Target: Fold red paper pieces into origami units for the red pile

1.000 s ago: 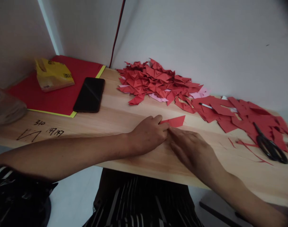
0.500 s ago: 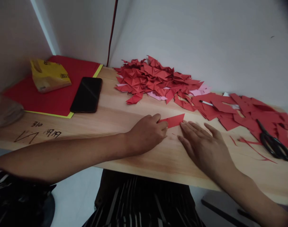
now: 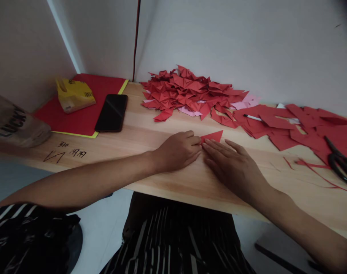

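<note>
A small folded piece of red paper [image 3: 214, 136] lies on the wooden table [image 3: 162, 179]. My left hand [image 3: 177, 150] rests beside it with curled fingers, thumb and forefinger pinching the paper's left end. My right hand [image 3: 233, 167] lies flat on the table with fingers stretched out, their tips pressing on the paper's near edge. Most of the paper is hidden under the two hands.
A heap of folded red paper pieces [image 3: 190, 93] lies at the back, with cut red sheets [image 3: 299, 129], a pen [image 3: 252, 117] and black scissors [image 3: 343, 165] to the right. To the left are a black phone [image 3: 112, 113], a yellow packet [image 3: 75, 95] on a red sheet [image 3: 62, 120], and a bag [image 3: 13, 125].
My right hand has slid left, back against my left hand and onto the red paper. Less of the paper shows now. The view has shifted slightly.
</note>
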{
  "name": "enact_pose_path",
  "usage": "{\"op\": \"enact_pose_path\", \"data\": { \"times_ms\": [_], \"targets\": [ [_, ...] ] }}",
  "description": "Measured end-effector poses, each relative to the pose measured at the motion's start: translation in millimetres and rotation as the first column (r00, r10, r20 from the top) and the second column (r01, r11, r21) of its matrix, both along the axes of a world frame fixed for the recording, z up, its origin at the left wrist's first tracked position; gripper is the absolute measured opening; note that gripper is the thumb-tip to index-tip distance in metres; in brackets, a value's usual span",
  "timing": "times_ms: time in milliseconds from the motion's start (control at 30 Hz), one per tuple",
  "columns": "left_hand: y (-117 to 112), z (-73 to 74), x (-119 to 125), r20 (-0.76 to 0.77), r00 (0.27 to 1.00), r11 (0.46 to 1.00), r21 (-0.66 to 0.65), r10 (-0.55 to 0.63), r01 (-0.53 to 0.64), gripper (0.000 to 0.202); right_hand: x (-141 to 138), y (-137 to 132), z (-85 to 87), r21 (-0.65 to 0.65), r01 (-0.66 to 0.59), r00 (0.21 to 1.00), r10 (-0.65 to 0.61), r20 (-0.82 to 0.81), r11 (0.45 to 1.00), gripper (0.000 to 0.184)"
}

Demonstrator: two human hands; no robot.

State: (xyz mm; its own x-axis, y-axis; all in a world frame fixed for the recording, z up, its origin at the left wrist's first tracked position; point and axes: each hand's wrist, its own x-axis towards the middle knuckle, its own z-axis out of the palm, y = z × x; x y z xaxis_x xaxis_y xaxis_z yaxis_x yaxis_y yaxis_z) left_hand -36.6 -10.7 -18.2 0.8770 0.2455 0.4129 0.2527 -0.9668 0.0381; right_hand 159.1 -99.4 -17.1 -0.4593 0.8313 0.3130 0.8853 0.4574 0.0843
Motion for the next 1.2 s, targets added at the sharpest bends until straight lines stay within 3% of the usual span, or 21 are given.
{"op": "enact_pose_path", "data": {
  "times_ms": [133, 300, 433, 500, 633, 767, 900, 1200],
  "targets": [
    [-1, -0.2, 0, -0.001, 1.0, 0.999, -0.05, 0.019, -0.019, 0.033, 11, 16, 6.6, -0.033, 0.002, 0.995, -0.005, -0.1, 0.999, 0.03],
    [-1, 1.3, -2, 0.06, 0.996, 0.973, -0.225, 0.06, -0.045, 0.024, 20, 41, 10.7, -0.128, 0.005, 0.941, -0.048, -0.334, 0.992, 0.024],
    [3, 11.9, 5, 0.018, 0.96, 0.867, -0.434, 0.279, -0.244, 0.009, 25, 46, 8.9, -0.22, 0.012, 0.864, -0.12, -0.488, 0.976, 0.026],
    [6, 18.4, 12, -0.055, 0.926, 0.799, -0.489, 0.372, -0.35, 0.013, 27, 45, 8.7, -0.24, 0.017, 0.864, -0.135, -0.485, 0.971, 0.027],
    [8, 26.5, 24, -0.14, 0.906, 0.747, -0.523, 0.399, -0.41, 0.016, 28, 43, 9.8, -0.25, -0.014, 0.889, -0.102, -0.446, 0.968, 0.021],
    [4, 26.2, 28, -0.185, 0.889, 0.735, -0.505, 0.419, -0.452, 0.022, 26, 44, 10.3, -0.262, -0.02, 0.89, -0.102, -0.444, 0.965, 0.019],
    [2, 21.1, 25, -0.142, 0.891, 0.761, -0.473, 0.432, -0.444, 0.029, 24, 46, 9.7, -0.283, -0.001, 0.877, -0.135, -0.462, 0.959, 0.019],
    [0, 17.5, 19, -0.074, 0.911, 0.785, -0.483, 0.406, -0.388, 0.021, 19, 45, 7.9, -0.28, 0.046, 0.846, -0.186, -0.499, 0.959, 0.016]
  ]
}}
